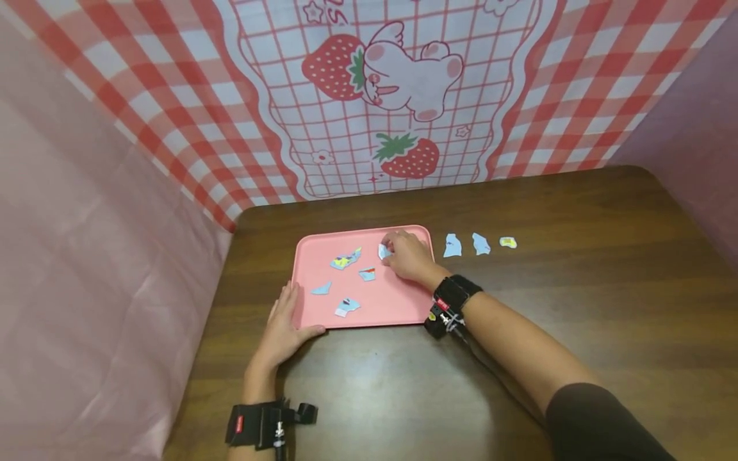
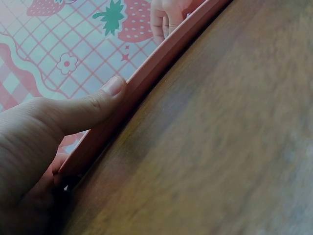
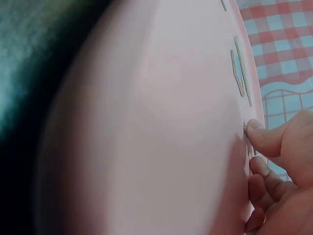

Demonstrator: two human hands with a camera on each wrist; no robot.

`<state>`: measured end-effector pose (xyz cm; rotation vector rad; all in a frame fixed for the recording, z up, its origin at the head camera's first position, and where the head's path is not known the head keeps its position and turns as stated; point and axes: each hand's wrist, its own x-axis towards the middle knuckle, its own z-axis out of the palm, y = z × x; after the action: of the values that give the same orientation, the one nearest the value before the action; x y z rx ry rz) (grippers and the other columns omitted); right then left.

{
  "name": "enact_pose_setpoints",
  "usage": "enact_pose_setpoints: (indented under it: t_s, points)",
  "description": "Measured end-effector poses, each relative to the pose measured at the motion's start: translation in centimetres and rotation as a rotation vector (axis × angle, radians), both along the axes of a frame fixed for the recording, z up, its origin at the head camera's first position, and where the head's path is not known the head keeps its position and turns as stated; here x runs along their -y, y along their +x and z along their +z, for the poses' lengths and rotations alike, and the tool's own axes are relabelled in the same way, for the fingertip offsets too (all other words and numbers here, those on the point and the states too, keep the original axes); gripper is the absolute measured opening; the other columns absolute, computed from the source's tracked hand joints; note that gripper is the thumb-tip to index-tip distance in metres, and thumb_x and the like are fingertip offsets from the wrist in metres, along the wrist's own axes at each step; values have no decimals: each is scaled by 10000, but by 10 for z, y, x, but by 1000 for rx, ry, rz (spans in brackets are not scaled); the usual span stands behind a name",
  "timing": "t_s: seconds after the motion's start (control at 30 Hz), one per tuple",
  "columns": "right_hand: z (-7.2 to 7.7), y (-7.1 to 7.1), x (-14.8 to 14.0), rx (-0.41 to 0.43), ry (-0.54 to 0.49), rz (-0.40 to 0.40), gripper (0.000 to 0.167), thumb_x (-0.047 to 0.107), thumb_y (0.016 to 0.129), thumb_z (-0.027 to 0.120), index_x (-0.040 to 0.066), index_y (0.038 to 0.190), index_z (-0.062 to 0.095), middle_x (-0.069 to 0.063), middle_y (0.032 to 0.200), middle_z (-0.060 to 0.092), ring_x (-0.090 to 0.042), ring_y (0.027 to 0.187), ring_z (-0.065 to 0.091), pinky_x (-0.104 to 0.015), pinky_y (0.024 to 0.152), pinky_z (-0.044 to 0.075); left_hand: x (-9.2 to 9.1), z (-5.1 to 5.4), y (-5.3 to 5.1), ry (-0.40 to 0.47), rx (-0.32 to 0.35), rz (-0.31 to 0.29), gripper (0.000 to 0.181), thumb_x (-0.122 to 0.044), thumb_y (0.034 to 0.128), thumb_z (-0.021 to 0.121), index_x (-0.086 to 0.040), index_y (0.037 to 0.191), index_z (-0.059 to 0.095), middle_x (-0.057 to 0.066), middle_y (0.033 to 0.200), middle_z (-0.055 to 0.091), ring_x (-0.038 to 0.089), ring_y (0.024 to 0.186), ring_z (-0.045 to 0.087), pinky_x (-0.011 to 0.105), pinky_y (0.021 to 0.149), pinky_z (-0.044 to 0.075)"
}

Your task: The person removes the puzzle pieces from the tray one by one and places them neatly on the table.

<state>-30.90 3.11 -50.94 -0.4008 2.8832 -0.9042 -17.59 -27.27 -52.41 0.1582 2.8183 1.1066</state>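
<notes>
On the pink tray [image 1: 398, 301] lie several torn-looking flat light-blue pieces, among them one with yellow and purple marks [image 1: 346, 259], one with a red mark [image 1: 367, 274], a plain one [image 1: 321, 289] and one with a dark mark [image 1: 348, 306]. My right hand [image 1: 409, 257] pinches another light-blue piece [image 1: 383, 251] at the tray's upper right; in the right wrist view, the thumb and fingers of the right hand [image 3: 281, 171] meet its edge. My left hand [image 1: 285, 326] rests at the tray's lower left corner, and the left thumb [image 2: 93, 108] lies along the rim.
Right of the tray, a row on the wooden table [image 1: 576, 288] holds two light-blue pieces [image 1: 452, 246] [image 1: 481, 244] and a small yellow one [image 1: 508, 242]. A checked strawberry cloth [image 1: 403, 89] hangs behind the table, with pink cloth [image 1: 86, 224] at the left.
</notes>
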Motion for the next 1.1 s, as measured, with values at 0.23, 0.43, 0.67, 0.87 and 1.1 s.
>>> enact_pose_setpoints:
  t_s: [0.23, 0.43, 0.67, 0.87, 1.1]
  points:
    - [-1, 3, -2, 14, -78, -30, 326, 191, 865, 804, 126, 1108, 597, -5, 901, 667, -199, 860, 623, -392, 781, 449, -1, -1, 0, 9, -5, 0, 1193, -471, 742, 881, -7, 1599, 193, 217, 1660, 127, 387, 1531, 76, 552, 1219, 58]
    - [-4, 7, -4, 4, -161, -44, 314, 154, 874, 789, 107, 1103, 579, -24, 846, 648, -209, 765, 596, -366, 703, 466, 0, -2, 0, 6, -6, 3, 1197, -487, 738, 878, -7, 1598, 199, 219, 1658, 137, 388, 1530, 83, 554, 1218, 64]
    - [-7, 9, -8, -35, -284, -73, 171, 90, 890, 735, 77, 1003, 607, -53, 851, 665, -210, 790, 626, -360, 723, 498, 0, 0, 2, 4, 5, 8, 1204, -496, 740, 874, -12, 1601, 186, 212, 1663, 127, 381, 1532, 77, 551, 1219, 61]
    - [1, 13, -20, -34, -415, -116, 175, 54, 882, 727, 39, 1029, 635, -95, 920, 684, -237, 859, 680, -399, 794, 537, 0, -1, 3, 4, -5, 9, 1195, -480, 744, 876, -4, 1598, 191, 215, 1660, 134, 386, 1531, 81, 555, 1217, 62]
    - [9, 15, -36, -45, -533, -140, 200, 50, 883, 742, 24, 1049, 633, -126, 946, 679, -270, 897, 682, -404, 814, 549, 0, 1, 0, -6, -3, 5, 1189, -483, 748, 873, -5, 1598, 194, 209, 1663, 127, 377, 1534, 76, 546, 1221, 60]
